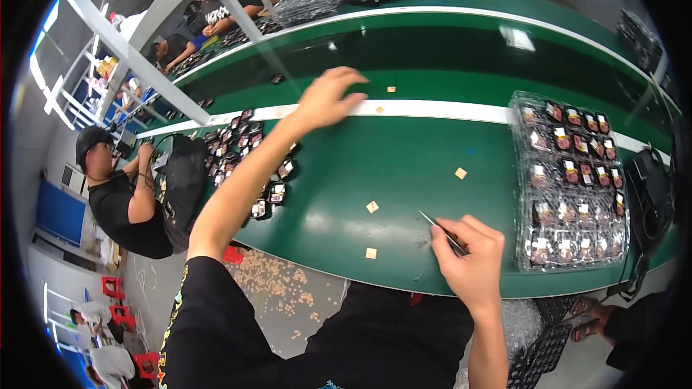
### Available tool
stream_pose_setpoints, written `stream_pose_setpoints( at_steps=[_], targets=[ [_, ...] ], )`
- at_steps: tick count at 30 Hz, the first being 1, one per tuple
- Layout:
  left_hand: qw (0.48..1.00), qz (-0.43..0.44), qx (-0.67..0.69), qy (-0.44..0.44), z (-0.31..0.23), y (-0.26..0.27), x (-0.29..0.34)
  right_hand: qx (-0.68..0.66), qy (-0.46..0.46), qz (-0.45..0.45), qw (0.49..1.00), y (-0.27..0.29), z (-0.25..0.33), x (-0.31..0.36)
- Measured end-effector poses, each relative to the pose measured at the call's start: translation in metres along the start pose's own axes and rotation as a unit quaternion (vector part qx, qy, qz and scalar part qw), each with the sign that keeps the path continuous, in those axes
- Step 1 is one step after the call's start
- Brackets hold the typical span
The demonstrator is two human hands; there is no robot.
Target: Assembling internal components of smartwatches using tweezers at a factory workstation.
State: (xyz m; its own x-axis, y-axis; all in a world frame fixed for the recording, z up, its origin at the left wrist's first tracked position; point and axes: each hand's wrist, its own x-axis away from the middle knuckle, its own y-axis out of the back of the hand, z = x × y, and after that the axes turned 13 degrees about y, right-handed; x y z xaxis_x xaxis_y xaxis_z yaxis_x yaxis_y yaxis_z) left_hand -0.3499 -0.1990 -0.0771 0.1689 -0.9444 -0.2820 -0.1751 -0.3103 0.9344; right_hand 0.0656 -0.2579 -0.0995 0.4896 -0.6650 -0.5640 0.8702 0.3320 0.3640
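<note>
Dark tool point(453, 241), partly hidden in right hand point(473, 258), left hand point(329, 100) — palm hidden

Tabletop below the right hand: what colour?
The tabletop is green, seen best in the head view.

So you've got a thin pointed tool point(453, 241) on the near right, dark along the grip, bright tip slanting far and left, and small pale tan squares point(372, 207) lie apart, two left of it, others farther off
</note>
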Motion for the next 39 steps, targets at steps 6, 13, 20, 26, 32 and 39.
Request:
stream_pose_setpoints(
  at_steps=[6, 13, 20, 26, 32, 39],
  targets=[
    [0.95, -0.026, -0.16, 0.269, 0.179, 0.035, 0.035, 0.016, 0.006, 0.019, 1.0, -0.009, -0.001, -0.006],
    [0.947, -0.103, -0.012, 0.304, 0.225, 0.028, 0.006, 0.021, 0.006, 0.025, 0.999, -0.008, 0.002, -0.003],
    [0.991, -0.099, 0.046, 0.079, 0.094, 0.021, 0.017, 0.044, 0.011, 0.025, 0.999, -0.009, 0.002, -0.004],
    [0.97, 0.176, 0.143, -0.088, -0.066, 0.031, 0.099, 0.047, -0.011, 0.015, 0.999, -0.008, -0.002, -0.007],
    [0.981, 0.071, 0.175, -0.051, -0.085, 0.021, 0.116, 0.043, -0.009, 0.009, 0.999, -0.01, -0.003, -0.008],
    [0.988, 0.056, 0.146, 0.017, -0.088, 0.008, 0.124, 0.051, -0.006, 0.006, 0.999, -0.011, -0.004, -0.005]
  ],
)
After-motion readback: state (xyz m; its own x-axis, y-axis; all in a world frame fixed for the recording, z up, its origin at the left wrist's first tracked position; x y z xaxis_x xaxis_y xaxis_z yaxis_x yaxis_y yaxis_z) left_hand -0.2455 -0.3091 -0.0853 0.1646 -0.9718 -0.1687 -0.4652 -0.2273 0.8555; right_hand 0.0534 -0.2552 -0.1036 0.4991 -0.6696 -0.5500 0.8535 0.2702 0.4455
